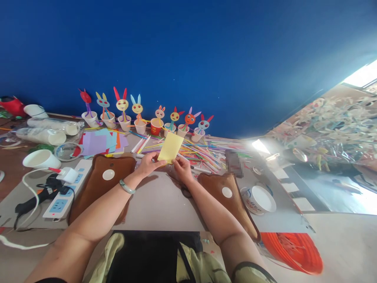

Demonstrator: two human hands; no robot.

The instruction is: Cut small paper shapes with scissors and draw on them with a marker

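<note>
A small sheet of yellow paper (pixel 170 147) is held up over the middle of the table, tilted a little. My left hand (pixel 149 164), with a bangle on its wrist, pinches the paper's lower left corner. At the lower right edge my right hand (pixel 183 169) grips the same sheet between thumb and fingers. Behind the paper lie many coloured sticks (pixel 203 155) and several markers (pixel 140 144). A row of paper cups (pixel 140 126) stands along the wall, each bearing a paper rabbit-like face (pixel 121 104) with long ears.
Coloured paper sheets (pixel 97 142) lie at the left. Nearer are a power strip (pixel 68 190), a black glue gun (pixel 48 194) and a white cup (pixel 41 159). Brown pads (pixel 97 184) flank my forearms. A white bowl (pixel 263 199) stands right; an orange basket (pixel 306 251) sits below the table edge.
</note>
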